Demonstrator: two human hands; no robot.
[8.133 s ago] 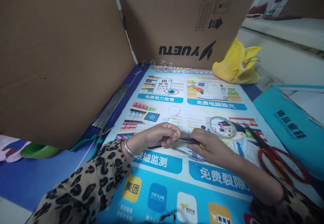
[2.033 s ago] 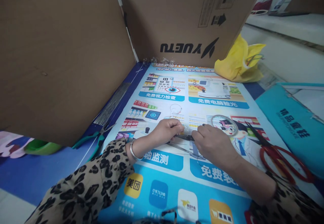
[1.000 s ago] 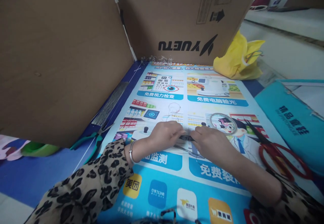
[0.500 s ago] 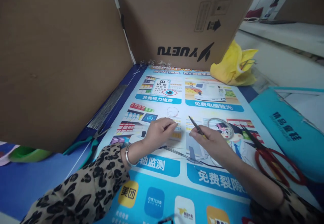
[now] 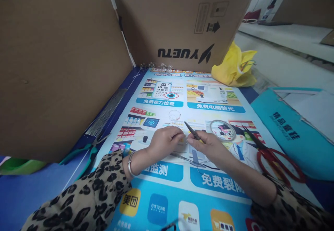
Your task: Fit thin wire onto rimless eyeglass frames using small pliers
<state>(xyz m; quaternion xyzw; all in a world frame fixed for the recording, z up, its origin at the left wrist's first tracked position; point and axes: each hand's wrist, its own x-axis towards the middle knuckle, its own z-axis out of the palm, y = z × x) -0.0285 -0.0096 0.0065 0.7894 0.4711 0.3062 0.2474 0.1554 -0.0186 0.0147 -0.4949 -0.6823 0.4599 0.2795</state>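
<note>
My left hand point(image 5: 167, 142) is closed in a pinch just above the printed poster point(image 5: 146, 192); what its fingertips hold, if anything, is too small to make out. Close beside it, my right hand point(image 5: 208, 145) grips a dark, slim pointed tool point(image 5: 191, 130), its tip aimed up and left. The two hands' fingertips are almost touching. A thin wire loop point(image 5: 174, 115) shows just beyond my left hand. Beneath both hands, several thin dark wires point(image 5: 186, 159) lie across the poster.
Red-handled scissors point(image 5: 280, 164) lie at the right, near a turquoise box point(image 5: 284, 130). Teal-handled pliers point(image 5: 90, 151) and a bundle of thin wires point(image 5: 106, 112) are at the left. Cardboard panels point(image 5: 182, 18) stand behind, with a yellow bag point(image 5: 235, 67) and small wire pieces point(image 5: 156, 66).
My right hand has come closer to my left, bringing the pointed tool with it. The whole view has shifted slightly, so the surroundings sit further left.
</note>
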